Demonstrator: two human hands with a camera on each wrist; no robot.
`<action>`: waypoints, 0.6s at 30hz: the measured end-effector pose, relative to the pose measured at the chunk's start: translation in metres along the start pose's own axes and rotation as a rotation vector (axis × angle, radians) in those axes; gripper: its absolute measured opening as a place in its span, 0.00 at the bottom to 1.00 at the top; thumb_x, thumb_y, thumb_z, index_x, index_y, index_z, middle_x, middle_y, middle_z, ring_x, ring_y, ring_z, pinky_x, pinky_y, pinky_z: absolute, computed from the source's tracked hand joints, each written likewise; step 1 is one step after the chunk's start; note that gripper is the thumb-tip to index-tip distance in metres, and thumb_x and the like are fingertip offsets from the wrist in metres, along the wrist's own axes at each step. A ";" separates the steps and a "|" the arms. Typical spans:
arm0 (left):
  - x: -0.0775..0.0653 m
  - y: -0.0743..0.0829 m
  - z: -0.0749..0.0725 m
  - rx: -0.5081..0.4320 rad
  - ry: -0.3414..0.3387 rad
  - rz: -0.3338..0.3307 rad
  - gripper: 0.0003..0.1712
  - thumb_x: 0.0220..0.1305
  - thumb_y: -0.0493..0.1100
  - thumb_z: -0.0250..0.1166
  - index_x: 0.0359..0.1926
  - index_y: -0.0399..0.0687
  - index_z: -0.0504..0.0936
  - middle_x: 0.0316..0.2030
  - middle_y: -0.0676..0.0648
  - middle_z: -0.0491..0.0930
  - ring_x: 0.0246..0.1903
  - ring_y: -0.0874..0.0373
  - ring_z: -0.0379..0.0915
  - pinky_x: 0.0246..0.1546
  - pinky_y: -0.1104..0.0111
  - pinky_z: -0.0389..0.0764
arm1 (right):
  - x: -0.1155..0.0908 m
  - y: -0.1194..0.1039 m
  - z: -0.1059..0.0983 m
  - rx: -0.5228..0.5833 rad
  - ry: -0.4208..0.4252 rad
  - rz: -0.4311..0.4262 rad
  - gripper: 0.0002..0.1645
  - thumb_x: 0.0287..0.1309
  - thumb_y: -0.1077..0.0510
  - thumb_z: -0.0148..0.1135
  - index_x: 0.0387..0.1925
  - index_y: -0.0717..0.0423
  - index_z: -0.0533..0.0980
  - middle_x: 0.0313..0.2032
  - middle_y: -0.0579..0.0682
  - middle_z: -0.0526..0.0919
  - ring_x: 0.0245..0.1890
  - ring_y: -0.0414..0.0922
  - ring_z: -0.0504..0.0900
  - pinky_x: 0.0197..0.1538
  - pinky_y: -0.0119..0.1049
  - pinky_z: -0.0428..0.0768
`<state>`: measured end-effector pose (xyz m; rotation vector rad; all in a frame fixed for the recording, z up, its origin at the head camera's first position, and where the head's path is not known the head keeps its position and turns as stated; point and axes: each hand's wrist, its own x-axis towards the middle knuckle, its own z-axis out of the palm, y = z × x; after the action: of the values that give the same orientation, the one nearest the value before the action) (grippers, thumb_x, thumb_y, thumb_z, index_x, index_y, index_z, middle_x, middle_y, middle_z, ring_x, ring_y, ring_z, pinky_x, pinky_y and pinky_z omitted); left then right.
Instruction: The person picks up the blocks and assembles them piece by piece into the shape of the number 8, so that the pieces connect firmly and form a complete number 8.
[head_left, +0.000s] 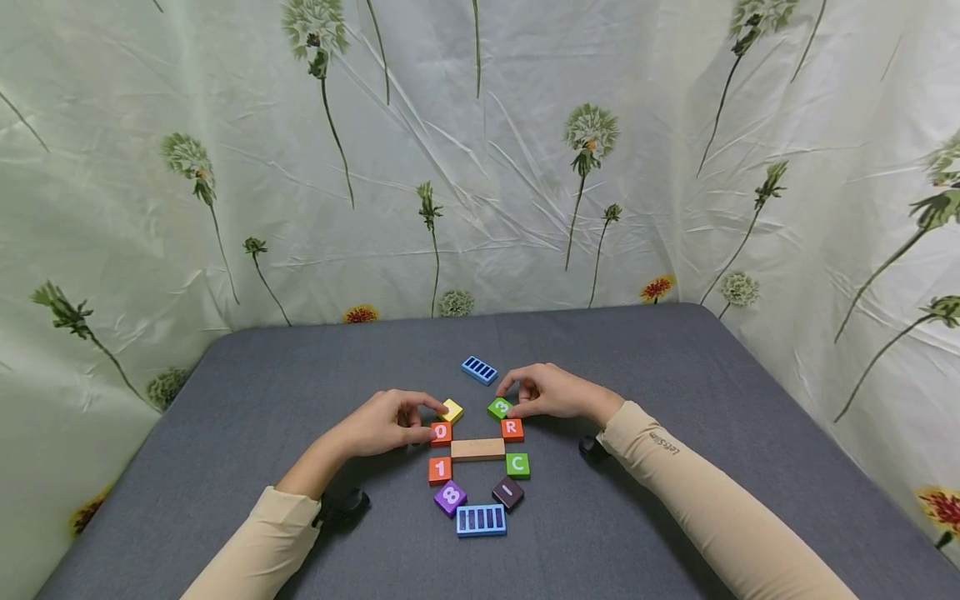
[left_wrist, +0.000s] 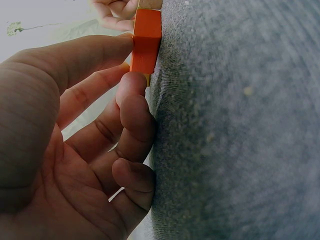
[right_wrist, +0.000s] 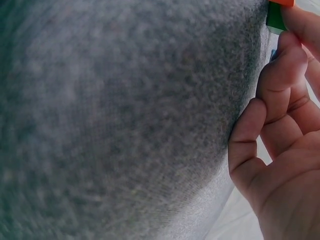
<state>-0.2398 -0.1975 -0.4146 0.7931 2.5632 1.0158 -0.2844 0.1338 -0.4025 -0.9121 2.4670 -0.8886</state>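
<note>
My left hand (head_left: pixel 386 421) bends its index finger over the far side of a yellow block (head_left: pixel 452 411). Its thumb rests against the left edge of an orange block marked 0 (head_left: pixel 442 433), also seen edge-on in the left wrist view (left_wrist: pixel 147 40). Opposite, my right hand (head_left: pixel 553 392) pinches a green block marked 3 (head_left: pixel 498 407) between thumb and index finger; the right wrist view shows only part of this green block (right_wrist: pixel 275 19). An orange block marked R (head_left: pixel 512 430) lies just nearer than it. The remaining fingers of both hands are loosely curled.
A plain wooden bar (head_left: pixel 477 450) lies between the two columns. Nearer are an orange 1 block (head_left: pixel 440 471), a green C (head_left: pixel 517 466), a purple 8 (head_left: pixel 451 497), a dark block (head_left: pixel 507 493) and a blue slotted block (head_left: pixel 481 521). Another blue slotted block (head_left: pixel 479 370) lies farther back.
</note>
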 end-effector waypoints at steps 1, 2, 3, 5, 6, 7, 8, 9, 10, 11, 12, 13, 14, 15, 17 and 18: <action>0.000 0.000 0.000 0.000 0.000 0.000 0.20 0.71 0.43 0.73 0.62 0.52 0.86 0.29 0.55 0.78 0.26 0.64 0.70 0.27 0.71 0.70 | 0.000 0.000 0.000 0.003 0.000 0.001 0.18 0.69 0.55 0.73 0.57 0.52 0.83 0.28 0.43 0.78 0.27 0.37 0.71 0.33 0.30 0.70; 0.000 0.000 0.000 0.001 0.000 0.000 0.20 0.71 0.43 0.73 0.62 0.52 0.86 0.29 0.55 0.78 0.26 0.64 0.70 0.27 0.71 0.70 | 0.000 0.001 0.000 0.005 -0.001 0.003 0.18 0.69 0.55 0.74 0.57 0.52 0.83 0.28 0.43 0.78 0.27 0.37 0.71 0.33 0.30 0.70; 0.000 0.000 0.000 0.002 0.001 0.000 0.20 0.71 0.43 0.73 0.62 0.53 0.86 0.29 0.55 0.78 0.26 0.64 0.70 0.27 0.71 0.70 | 0.000 0.001 -0.001 0.008 -0.001 0.004 0.18 0.68 0.55 0.74 0.57 0.52 0.83 0.28 0.43 0.77 0.27 0.37 0.71 0.33 0.30 0.70; 0.000 0.000 0.000 0.000 -0.001 0.000 0.20 0.71 0.43 0.72 0.62 0.53 0.86 0.29 0.55 0.78 0.26 0.64 0.70 0.27 0.71 0.70 | 0.000 0.003 -0.001 0.015 -0.001 0.009 0.19 0.68 0.56 0.74 0.57 0.52 0.83 0.28 0.42 0.77 0.26 0.37 0.71 0.33 0.30 0.70; 0.000 0.000 0.000 0.000 -0.002 0.000 0.20 0.71 0.43 0.72 0.62 0.53 0.86 0.29 0.55 0.78 0.26 0.64 0.70 0.27 0.71 0.70 | 0.000 0.004 -0.001 0.017 -0.001 0.014 0.19 0.68 0.56 0.74 0.57 0.52 0.83 0.27 0.42 0.77 0.26 0.36 0.71 0.32 0.30 0.70; 0.000 0.000 0.000 -0.002 -0.003 -0.002 0.20 0.71 0.42 0.72 0.62 0.52 0.86 0.29 0.55 0.78 0.26 0.63 0.70 0.27 0.71 0.70 | 0.000 0.004 -0.002 0.018 -0.002 0.018 0.19 0.68 0.56 0.74 0.58 0.51 0.83 0.27 0.42 0.77 0.26 0.36 0.71 0.32 0.30 0.70; 0.000 -0.001 0.000 -0.004 -0.004 -0.002 0.20 0.71 0.42 0.72 0.62 0.52 0.86 0.29 0.55 0.78 0.26 0.63 0.70 0.27 0.71 0.70 | 0.000 0.005 -0.002 0.020 -0.003 0.023 0.19 0.68 0.56 0.74 0.58 0.51 0.83 0.27 0.42 0.77 0.26 0.36 0.71 0.32 0.30 0.70; 0.000 -0.001 0.000 -0.004 -0.005 -0.003 0.19 0.71 0.42 0.72 0.62 0.52 0.86 0.29 0.55 0.78 0.26 0.63 0.70 0.27 0.71 0.70 | 0.000 0.005 -0.002 0.023 -0.005 0.025 0.19 0.68 0.57 0.74 0.58 0.51 0.83 0.27 0.42 0.77 0.26 0.36 0.71 0.32 0.30 0.70; 0.000 -0.001 0.000 -0.005 -0.005 -0.004 0.19 0.71 0.42 0.72 0.62 0.52 0.86 0.29 0.55 0.78 0.26 0.63 0.70 0.27 0.71 0.70 | 0.000 0.006 -0.002 0.025 -0.006 0.030 0.19 0.68 0.57 0.74 0.58 0.51 0.82 0.27 0.41 0.78 0.26 0.36 0.71 0.32 0.30 0.70; 0.000 -0.001 0.000 -0.005 -0.006 -0.004 0.19 0.71 0.42 0.72 0.62 0.52 0.86 0.29 0.55 0.78 0.26 0.63 0.70 0.27 0.71 0.70 | 0.000 0.006 -0.003 0.027 -0.007 0.036 0.19 0.68 0.56 0.74 0.58 0.50 0.82 0.27 0.41 0.78 0.26 0.36 0.71 0.32 0.30 0.71; 0.000 -0.001 0.000 -0.005 -0.005 -0.005 0.19 0.71 0.42 0.72 0.62 0.52 0.86 0.29 0.55 0.78 0.26 0.63 0.70 0.27 0.71 0.70 | 0.000 0.006 -0.004 0.030 -0.007 0.039 0.19 0.68 0.56 0.74 0.58 0.50 0.82 0.27 0.41 0.78 0.25 0.36 0.71 0.32 0.30 0.71; 0.000 -0.001 0.000 -0.005 -0.005 -0.005 0.19 0.71 0.42 0.72 0.61 0.52 0.86 0.29 0.55 0.78 0.26 0.63 0.70 0.27 0.71 0.70 | 0.000 0.007 -0.004 0.034 -0.005 0.037 0.19 0.68 0.56 0.74 0.58 0.51 0.82 0.27 0.42 0.78 0.25 0.37 0.71 0.32 0.31 0.71; 0.000 -0.001 0.000 -0.005 -0.005 -0.004 0.19 0.71 0.42 0.72 0.61 0.52 0.86 0.29 0.55 0.79 0.26 0.63 0.70 0.27 0.71 0.70 | 0.000 0.007 -0.006 0.036 0.000 0.035 0.19 0.68 0.56 0.74 0.58 0.52 0.82 0.27 0.42 0.79 0.26 0.37 0.72 0.32 0.31 0.71; 0.000 0.000 0.000 -0.005 -0.004 -0.003 0.19 0.71 0.42 0.72 0.61 0.52 0.86 0.29 0.55 0.79 0.26 0.63 0.70 0.26 0.71 0.70 | 0.000 0.007 -0.006 0.038 0.007 0.031 0.18 0.68 0.56 0.74 0.57 0.53 0.83 0.28 0.43 0.79 0.25 0.37 0.72 0.32 0.31 0.71; 0.000 0.000 0.000 -0.006 -0.003 0.000 0.19 0.71 0.42 0.72 0.61 0.52 0.86 0.29 0.55 0.79 0.26 0.64 0.70 0.26 0.71 0.70 | -0.001 0.008 -0.008 0.042 0.027 0.031 0.18 0.68 0.56 0.73 0.57 0.54 0.83 0.28 0.43 0.79 0.25 0.37 0.71 0.32 0.31 0.71; 0.000 0.000 0.000 -0.006 -0.003 0.001 0.19 0.71 0.42 0.72 0.61 0.52 0.86 0.29 0.55 0.79 0.25 0.64 0.70 0.26 0.71 0.70 | -0.001 0.008 -0.009 0.040 0.039 0.029 0.17 0.69 0.56 0.73 0.56 0.55 0.83 0.27 0.43 0.80 0.25 0.37 0.71 0.32 0.31 0.71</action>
<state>-0.2404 -0.1976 -0.4147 0.7940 2.5565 1.0219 -0.2926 0.1431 -0.4012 -0.8513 2.4798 -0.9510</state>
